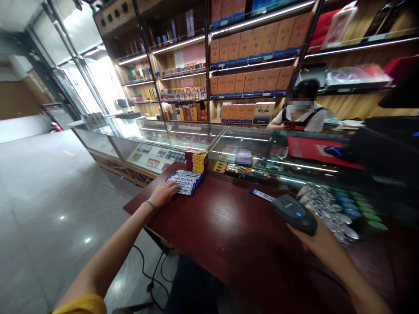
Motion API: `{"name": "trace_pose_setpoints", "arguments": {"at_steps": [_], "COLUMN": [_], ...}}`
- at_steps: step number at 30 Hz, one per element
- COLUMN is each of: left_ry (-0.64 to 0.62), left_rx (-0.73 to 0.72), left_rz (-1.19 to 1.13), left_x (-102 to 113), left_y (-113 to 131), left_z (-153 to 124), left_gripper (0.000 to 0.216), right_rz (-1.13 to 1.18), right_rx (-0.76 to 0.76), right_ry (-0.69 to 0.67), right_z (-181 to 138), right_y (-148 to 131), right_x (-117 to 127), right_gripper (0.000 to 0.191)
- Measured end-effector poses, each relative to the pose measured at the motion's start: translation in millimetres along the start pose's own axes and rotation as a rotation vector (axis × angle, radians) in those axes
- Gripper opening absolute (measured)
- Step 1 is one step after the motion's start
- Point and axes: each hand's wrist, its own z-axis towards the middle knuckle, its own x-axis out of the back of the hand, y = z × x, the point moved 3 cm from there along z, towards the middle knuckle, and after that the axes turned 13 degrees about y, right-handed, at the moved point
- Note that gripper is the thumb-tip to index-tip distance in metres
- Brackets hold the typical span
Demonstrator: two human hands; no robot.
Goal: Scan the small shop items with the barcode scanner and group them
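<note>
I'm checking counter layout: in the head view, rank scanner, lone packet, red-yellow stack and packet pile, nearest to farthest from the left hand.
1. Packet pile, at the left hand.
2. Red-yellow stack, behind the pile.
3. Lone packet, to the right.
4. Scanner, in the right hand.

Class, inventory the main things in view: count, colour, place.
desk: one, dark red, foreground
scanner: one, grey, above desk
packet pile: one, blue-white, desk's left
lone packet: one, blue-white, beside scanner
stacked packs: many, red-yellow, behind pile
cans: many, silver-blue-green, desk's right
glass counter: one run, clear, beyond desk
mat: one, red, on counter
mouse: one, black, on mat
boxes: many, orange-blue, back shelves
person: one, white sleeves, behind counter
left hand: one, at packet pile
right hand: one, holding scanner
</note>
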Motion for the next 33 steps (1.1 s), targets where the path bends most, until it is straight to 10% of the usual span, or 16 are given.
{"name": "trace_pose_setpoints", "arguments": {"at_steps": [33], "left_ry": [0.013], "left_rx": [-0.122], "left_rz": [0.092], "left_x": [-2.4], "left_y": [19.5], "left_z": [-3.3], "left_gripper": [0.039], "right_rz": [-0.007], "right_rx": [0.058], "right_ry": [0.009], "right_z": [3.9], "right_y": [2.5], "right_x": [6.1], "right_gripper": [0.042]}}
